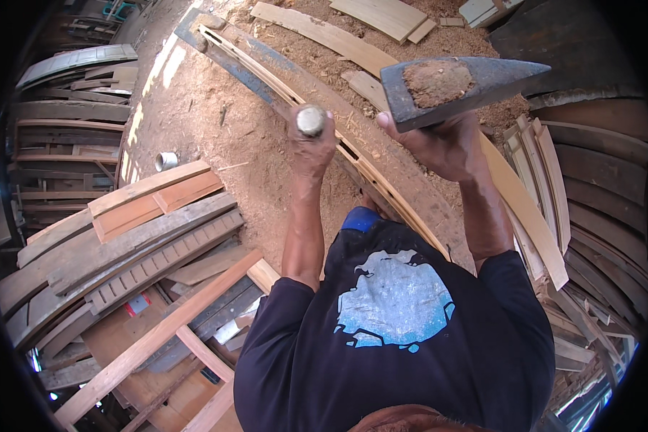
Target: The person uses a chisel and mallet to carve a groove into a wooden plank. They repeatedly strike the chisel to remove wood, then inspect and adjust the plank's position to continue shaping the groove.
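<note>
My left hand (pixel 309 155) is closed around an upright chisel, whose pale round handle end (pixel 311 121) faces up; its blade is hidden below my fist. Under that hand runs a long, narrow wooden piece (pixel 255 68) with dark slots cut along its upper edge. It lies lengthwise on a worn wooden beam (pixel 410 187). Raised to the right of it, my right hand (pixel 446 151) grips a hammer. The hammer's dark metal head (pixel 504 77) tapers to a point at the right, and rough wood fills its eye. Most of the hammer's handle is hidden.
Sawdust and shavings (pixel 201 119) cover the ground. Pale boards (pixel 324 32) lie beyond the beam, with another long plank (pixel 522 198) at the right. Stacked timber (pixel 144 223) and a wooden frame (pixel 158 335) sit at left. A small metal can (pixel 166 160) stands near the stack.
</note>
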Action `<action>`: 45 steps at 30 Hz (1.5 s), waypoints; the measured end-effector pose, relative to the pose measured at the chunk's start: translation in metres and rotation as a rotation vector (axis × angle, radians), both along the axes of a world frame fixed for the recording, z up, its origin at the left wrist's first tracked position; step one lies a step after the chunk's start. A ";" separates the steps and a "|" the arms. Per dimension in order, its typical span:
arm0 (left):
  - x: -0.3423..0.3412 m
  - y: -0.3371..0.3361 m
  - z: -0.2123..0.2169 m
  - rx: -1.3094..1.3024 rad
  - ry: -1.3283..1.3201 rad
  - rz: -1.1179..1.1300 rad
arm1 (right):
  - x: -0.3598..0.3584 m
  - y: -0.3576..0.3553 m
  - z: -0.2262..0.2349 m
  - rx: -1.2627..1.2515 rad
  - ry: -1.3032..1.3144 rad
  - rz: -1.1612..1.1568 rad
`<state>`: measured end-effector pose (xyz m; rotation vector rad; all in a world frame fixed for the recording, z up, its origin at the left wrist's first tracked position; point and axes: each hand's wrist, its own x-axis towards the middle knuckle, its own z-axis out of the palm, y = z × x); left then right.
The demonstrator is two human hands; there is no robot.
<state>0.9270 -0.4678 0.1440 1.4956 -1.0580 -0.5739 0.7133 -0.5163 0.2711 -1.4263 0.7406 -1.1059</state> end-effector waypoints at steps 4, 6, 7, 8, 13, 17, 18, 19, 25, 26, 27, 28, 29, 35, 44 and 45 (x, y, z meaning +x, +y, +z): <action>-0.023 0.016 -0.018 -0.168 -0.348 -0.179 | 0.009 -0.012 -0.021 -0.491 0.245 0.094; -0.019 0.016 -0.046 -0.060 -0.313 -0.159 | 0.016 -0.017 -0.047 -0.490 0.702 0.150; -0.023 0.014 -0.039 0.045 -0.321 -0.161 | 0.018 -0.023 -0.070 -0.463 0.910 0.182; -0.021 0.014 -0.034 0.150 -0.338 -0.135 | 0.027 -0.029 -0.070 -0.447 1.105 0.233; -0.006 0.015 -0.026 0.046 -0.308 -0.176 | 0.023 -0.017 -0.077 -0.537 0.721 0.137; -0.013 0.003 -0.026 -0.013 -0.326 -0.139 | 0.032 -0.026 -0.074 -0.406 0.936 0.183; -0.018 0.004 -0.022 -0.051 -0.345 -0.103 | 0.033 -0.030 -0.076 -0.385 0.961 0.154; -0.022 -0.001 -0.017 -0.137 -0.334 -0.082 | 0.027 -0.032 -0.076 -0.304 0.893 0.194; 0.072 -0.042 -0.081 0.130 0.184 0.132 | -0.002 0.007 -0.131 0.191 0.454 0.154; 0.080 -0.049 -0.088 0.115 0.281 0.140 | -0.009 0.015 -0.137 0.259 0.430 0.141; 0.079 -0.056 -0.082 0.107 0.381 0.134 | -0.016 0.021 -0.141 0.330 0.405 0.113; 0.076 -0.052 -0.077 0.108 0.336 0.132 | -0.027 0.026 -0.142 0.460 0.448 0.134; 0.052 -0.049 -0.042 0.112 0.292 0.110 | -0.037 0.027 -0.144 0.596 0.485 0.137; -0.049 -0.020 0.056 -0.271 -0.304 -0.658 | -0.060 0.022 -0.175 0.933 0.005 0.170; -0.062 0.008 -0.017 -0.088 -0.606 -1.032 | -0.035 -0.026 -0.229 0.946 0.112 0.105; -0.046 0.008 -0.037 0.051 -0.662 -1.050 | -0.036 -0.035 -0.233 0.911 0.304 0.096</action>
